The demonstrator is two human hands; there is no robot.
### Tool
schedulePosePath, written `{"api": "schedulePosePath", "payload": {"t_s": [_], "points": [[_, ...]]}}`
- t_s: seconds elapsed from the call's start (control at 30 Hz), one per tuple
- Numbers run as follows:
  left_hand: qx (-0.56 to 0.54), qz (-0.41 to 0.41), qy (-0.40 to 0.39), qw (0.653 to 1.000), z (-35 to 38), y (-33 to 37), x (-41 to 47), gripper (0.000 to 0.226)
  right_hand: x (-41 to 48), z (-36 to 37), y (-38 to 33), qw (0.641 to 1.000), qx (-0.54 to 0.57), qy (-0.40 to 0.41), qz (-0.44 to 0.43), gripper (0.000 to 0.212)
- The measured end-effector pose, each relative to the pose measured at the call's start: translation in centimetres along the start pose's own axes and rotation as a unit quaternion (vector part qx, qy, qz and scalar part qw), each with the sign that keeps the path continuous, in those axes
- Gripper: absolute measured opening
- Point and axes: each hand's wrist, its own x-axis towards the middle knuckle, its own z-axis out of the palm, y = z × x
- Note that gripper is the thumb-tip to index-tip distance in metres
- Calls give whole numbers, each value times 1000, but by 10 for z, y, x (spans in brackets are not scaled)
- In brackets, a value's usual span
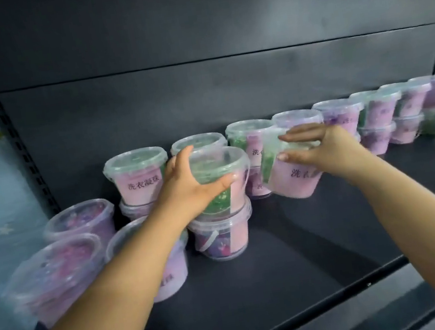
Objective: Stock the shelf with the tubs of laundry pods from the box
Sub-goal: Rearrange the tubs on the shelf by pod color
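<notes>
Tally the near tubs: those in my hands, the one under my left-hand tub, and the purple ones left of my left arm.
Tubs gripped, green-topped tub in left hand, pink tub in right hand: 2
Lower tub beneath the green-topped one: 1
Purple tubs left of left forearm: 2
Total: 5

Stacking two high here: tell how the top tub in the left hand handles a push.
The top tub stands on a lower tub, narrow-based, so it may tip. Its smooth clear plastic probably slides. Looking full, it likely feels hefty.
</notes>
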Motion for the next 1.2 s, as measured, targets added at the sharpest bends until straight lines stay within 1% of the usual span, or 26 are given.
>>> {"api": "schedulePosePath", "payload": {"t_s": [0.1, 0.17, 0.23, 0.27, 0.33, 0.37, 0.4, 0.47, 0.53, 0.63, 0.7, 0.77, 0.8, 0.87, 0.9, 0.97, 1.0, 1.07, 1.1, 1.17, 1.2], "points": [[2, 20, 56, 998, 8, 6, -2, 60, 0, 9, 36, 994, -10, -105, -31, 46], [-52, 15, 96, 994, 8, 14, -5, 45, -1, 17, 51, 985, -42, -154, -63, 55], [-114, 15, 129, 985, 7, 24, -8, 45, 0, 26, 64, 977, -66, -178, -101, 76], [-127, 32, 142, 981, 8, 33, -8, 49, 0, 28, 68, 975, -63, -178, -116, 88], [-127, 69, 143, 979, 17, 49, -3, 50, 2, 32, 76, 977, -41, -171, -123, 110], [-116, 75, 132, 982, 25, 56, 2, 49, 2, 33, 80, 978, -10, -170, -120, 118], [-105, 74, 113, 985, 35, 61, 6, 50, 1, 34, 82, 978, 50, -170, -108, 121], [-69, 81, 74, 992, 57, 66, 14, 57, -1, 30, 86, 963, 198, -172, -63, 114], [-39, 92, 36, 994, 75, 63, 17, 61, -1, 26, 91, 948, 269, -169, -36, 100], [-53, 72, -8, 996, 83, 60, 19, 57, 2, 27, 97, 939, 300, -163, -31, 92], [-38, 68, -67, 995, 76, 61, 22, 52, 3, 32, 99, 943, 293, -154, -36, 89], [0, 47, -122, 991, 60, 58, 23, 63, 3, 38, 100, 950, 284, -127, -36, 90], [20, 29, -130, 991, 51, 55, 22, 71, 3, 40, 99, 951, 284, -115, -35, 92], [63, -6, -111, 992, 36, 44, 12, 77, 0, 43, 96, 953, 288, -87, -35, 91], [99, -17, -103, 990, 33, 38, 5, 75, 0, 45, 95, 953, 292, -73, -33, 88], [186, -24, -102, 977, 35, 22, -12, 59, -2, 47, 93, 951, 299, -74, -25, 85], [214, -24, -104, 971, 39, 16, -22, 51, -4, 47, 93, 950, 299, -89, -16, 87], [256, -4, -102, 961, 48, 7, -36, 48, -10, 45, 93, 953, 279, -115, -1, 88], [271, 4, -99, 957, 50, 4, -42, 50, -15, 45, 92, 959, 266, -102, -1, 86], [270, 14, -88, 959, 50, 4, -55, 59, -31, 42, 87, 966, 258, -4, -10, 76], [251, 27, -81, 964, 50, 3, -61, 63, -40, 40, 82, 958, 281, 45, -18, 72]]}}
